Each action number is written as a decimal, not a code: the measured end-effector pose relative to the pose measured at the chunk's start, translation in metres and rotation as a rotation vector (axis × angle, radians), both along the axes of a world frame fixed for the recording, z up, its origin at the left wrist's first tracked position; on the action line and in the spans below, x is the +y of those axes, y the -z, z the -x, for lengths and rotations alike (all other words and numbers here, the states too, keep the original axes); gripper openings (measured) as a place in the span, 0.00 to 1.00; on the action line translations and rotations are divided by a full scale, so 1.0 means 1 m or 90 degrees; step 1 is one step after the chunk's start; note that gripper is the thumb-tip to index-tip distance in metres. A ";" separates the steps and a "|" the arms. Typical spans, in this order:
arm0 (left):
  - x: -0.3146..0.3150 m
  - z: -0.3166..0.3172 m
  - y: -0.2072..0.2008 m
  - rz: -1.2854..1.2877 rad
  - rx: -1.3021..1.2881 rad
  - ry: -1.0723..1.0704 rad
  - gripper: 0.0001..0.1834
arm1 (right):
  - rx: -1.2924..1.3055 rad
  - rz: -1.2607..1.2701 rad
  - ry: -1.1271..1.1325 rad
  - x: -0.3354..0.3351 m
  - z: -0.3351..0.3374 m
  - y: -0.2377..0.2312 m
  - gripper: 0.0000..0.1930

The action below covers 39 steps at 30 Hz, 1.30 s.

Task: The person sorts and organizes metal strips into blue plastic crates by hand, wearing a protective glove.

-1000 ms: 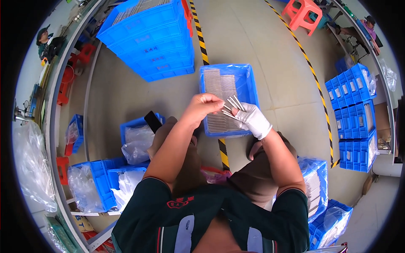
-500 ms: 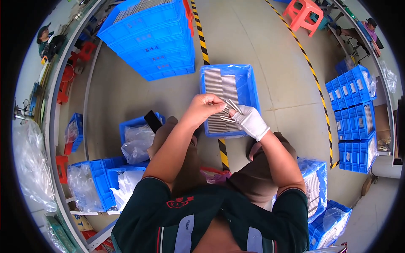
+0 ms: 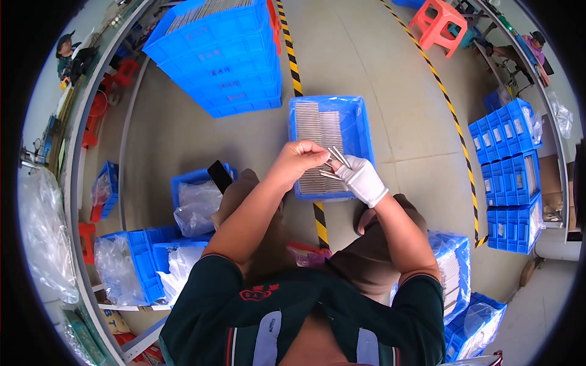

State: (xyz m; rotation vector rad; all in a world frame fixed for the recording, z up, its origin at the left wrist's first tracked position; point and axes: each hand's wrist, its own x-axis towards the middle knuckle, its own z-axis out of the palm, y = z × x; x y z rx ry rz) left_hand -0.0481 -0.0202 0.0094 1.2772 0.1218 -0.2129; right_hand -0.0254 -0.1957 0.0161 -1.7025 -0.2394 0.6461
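Note:
My right hand (image 3: 361, 182), in a white glove with bare fingertips, is closed around several slim silver metal rods (image 3: 337, 157) that fan out toward the left. Bare, my left hand (image 3: 300, 160) pinches at the rods' upper ends with thumb and forefinger. Whether a single rod is between those fingers is too small to tell. Both hands are above a blue plastic crate (image 3: 368, 131) lined with clear film. Inside it, rows of the same metal rods (image 3: 308, 122) lie stacked in two columns, partly hidden by my hands.
A tall stack of blue crates (image 3: 226, 73) stands ahead to the left. More crates (image 3: 510, 177) are piled at the right, and film-lined ones (image 3: 137, 262) sit by my left side. A phone (image 3: 220, 175) lies near my left thigh. Yellow-black tape (image 3: 452, 116) marks the floor; a red stool (image 3: 438, 25) stands beyond.
My hands stay together over the crate, with the left fingers shifted slightly at the rods. The whole view has moved a little.

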 end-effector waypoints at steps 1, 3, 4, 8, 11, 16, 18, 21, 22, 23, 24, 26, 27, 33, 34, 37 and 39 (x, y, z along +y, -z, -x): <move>0.003 -0.001 0.000 -0.002 -0.002 0.002 0.07 | 0.033 -0.007 -0.006 0.001 -0.001 0.001 0.11; 0.010 -0.003 0.002 0.050 0.007 -0.036 0.07 | 0.065 -0.016 -0.011 0.001 -0.002 0.000 0.12; 0.010 -0.003 0.002 0.048 -0.002 -0.034 0.07 | 0.096 -0.026 -0.025 -0.001 -0.003 0.000 0.12; 0.007 -0.004 0.003 0.041 0.033 -0.004 0.07 | 0.122 -0.028 -0.056 -0.001 -0.002 -0.003 0.12; 0.006 -0.005 0.001 0.043 0.017 0.017 0.07 | 0.103 -0.005 -0.078 -0.005 -0.004 0.000 0.13; 0.012 -0.005 -0.001 -0.002 -0.001 0.074 0.08 | 0.157 -0.043 -0.093 -0.004 -0.004 -0.001 0.13; 0.014 -0.005 -0.002 -0.025 0.018 0.082 0.08 | 0.171 -0.061 -0.102 -0.003 -0.002 -0.002 0.13; 0.015 -0.004 -0.003 -0.023 0.028 0.048 0.08 | 0.167 -0.047 -0.081 -0.002 -0.002 0.001 0.13; 0.014 -0.004 -0.003 0.002 0.020 0.007 0.08 | 0.182 -0.054 -0.094 -0.003 -0.003 0.001 0.13; 0.013 -0.004 -0.002 0.002 0.019 0.007 0.08 | 0.198 -0.062 -0.108 -0.004 -0.004 0.002 0.13; 0.013 -0.004 -0.002 0.003 0.013 0.018 0.08 | 0.197 -0.063 -0.109 -0.003 -0.003 0.002 0.13; 0.011 -0.003 -0.001 0.003 0.021 0.033 0.08 | 0.161 -0.018 -0.138 -0.001 -0.001 0.003 0.13; 0.012 -0.003 -0.001 0.003 0.021 0.034 0.08 | 0.161 -0.018 -0.137 -0.001 -0.001 0.004 0.13; 0.012 -0.004 -0.006 -0.038 0.007 0.077 0.09 | 0.141 0.019 -0.151 -0.003 -0.001 0.004 0.13; 0.012 -0.005 -0.006 -0.025 0.013 0.088 0.08 | 0.152 -0.009 -0.151 -0.002 -0.001 0.003 0.13; 0.010 -0.008 -0.004 -0.020 0.000 0.088 0.08 | 0.193 -0.058 -0.143 -0.002 -0.004 0.002 0.13; 0.010 -0.012 0.000 -0.028 -0.023 0.075 0.08 | 0.218 -0.076 -0.138 -0.004 -0.007 0.001 0.13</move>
